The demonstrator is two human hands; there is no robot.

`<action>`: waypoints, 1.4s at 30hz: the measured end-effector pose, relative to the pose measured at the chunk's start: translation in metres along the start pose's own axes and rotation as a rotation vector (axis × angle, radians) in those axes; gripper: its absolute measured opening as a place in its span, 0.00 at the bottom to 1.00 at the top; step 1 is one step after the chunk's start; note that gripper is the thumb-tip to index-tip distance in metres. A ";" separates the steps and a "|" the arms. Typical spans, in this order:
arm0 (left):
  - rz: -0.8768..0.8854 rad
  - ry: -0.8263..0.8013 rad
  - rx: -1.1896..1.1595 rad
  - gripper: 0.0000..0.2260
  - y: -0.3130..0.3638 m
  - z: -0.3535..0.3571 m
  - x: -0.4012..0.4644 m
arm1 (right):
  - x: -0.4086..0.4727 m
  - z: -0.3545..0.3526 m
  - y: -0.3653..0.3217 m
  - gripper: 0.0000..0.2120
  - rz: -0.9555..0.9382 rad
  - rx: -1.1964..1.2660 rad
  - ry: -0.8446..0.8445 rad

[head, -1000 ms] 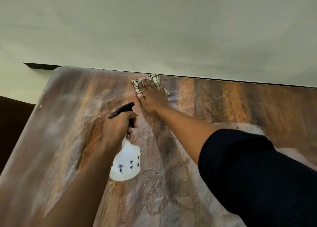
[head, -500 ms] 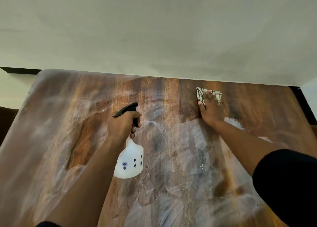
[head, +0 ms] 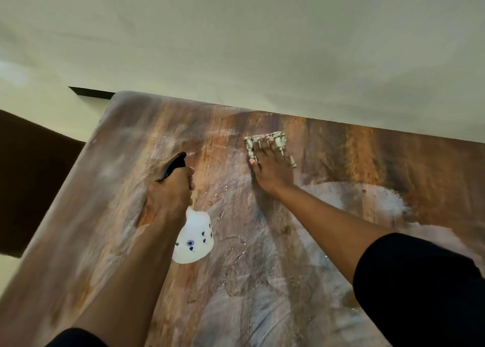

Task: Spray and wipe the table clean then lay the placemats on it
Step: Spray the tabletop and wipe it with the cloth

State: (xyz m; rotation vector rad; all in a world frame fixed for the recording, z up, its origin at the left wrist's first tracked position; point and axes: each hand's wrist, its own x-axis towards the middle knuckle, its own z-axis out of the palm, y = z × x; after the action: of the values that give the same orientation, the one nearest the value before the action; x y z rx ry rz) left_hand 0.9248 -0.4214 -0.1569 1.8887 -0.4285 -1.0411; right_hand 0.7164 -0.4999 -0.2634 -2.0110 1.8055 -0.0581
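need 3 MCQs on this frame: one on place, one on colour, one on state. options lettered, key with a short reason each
1. Where is the cloth?
A. near the far edge of the table, under the right hand
B. draped over the spray bottle
C. on the floor

2. What colour is the spray bottle's trigger head?
A. red
B. black
C. yellow

3. How is the left hand occupied?
A. lying flat on the table
B. holding a placemat
C. gripping the neck of the spray bottle

Key: 1 A, the patterned cloth sits under the spread fingers close to the wall side; 2 B, the nozzle and trigger above the white body are black; 3 C, the fingers are curled round the bottle just below the trigger.
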 end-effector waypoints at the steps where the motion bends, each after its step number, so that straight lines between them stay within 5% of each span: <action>1: 0.011 0.022 -0.002 0.05 0.000 -0.003 -0.002 | -0.002 0.004 -0.006 0.28 -0.068 -0.019 -0.020; 7: 0.038 0.076 -0.064 0.15 0.004 -0.015 -0.009 | 0.008 -0.002 0.010 0.28 -0.229 -0.090 -0.087; 14: 0.001 0.159 -0.070 0.06 0.002 -0.024 0.001 | 0.044 -0.022 0.041 0.29 -0.045 -0.035 -0.005; 24: 0.008 0.024 -0.079 0.20 -0.010 -0.044 0.037 | 0.099 -0.014 -0.015 0.29 0.091 -0.028 0.094; 35: -0.038 0.014 -0.081 0.07 0.003 -0.072 0.082 | 0.125 0.037 -0.204 0.29 -0.446 -0.157 -0.100; 42: -0.062 -0.018 -0.090 0.07 0.001 -0.077 0.097 | 0.138 0.026 -0.171 0.29 -0.392 -0.148 -0.056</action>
State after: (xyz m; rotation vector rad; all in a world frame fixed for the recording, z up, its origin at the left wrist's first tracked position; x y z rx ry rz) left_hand 1.0430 -0.4424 -0.1853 1.8240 -0.3294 -1.1013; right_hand 0.9056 -0.6150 -0.2628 -2.4198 1.3944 0.0144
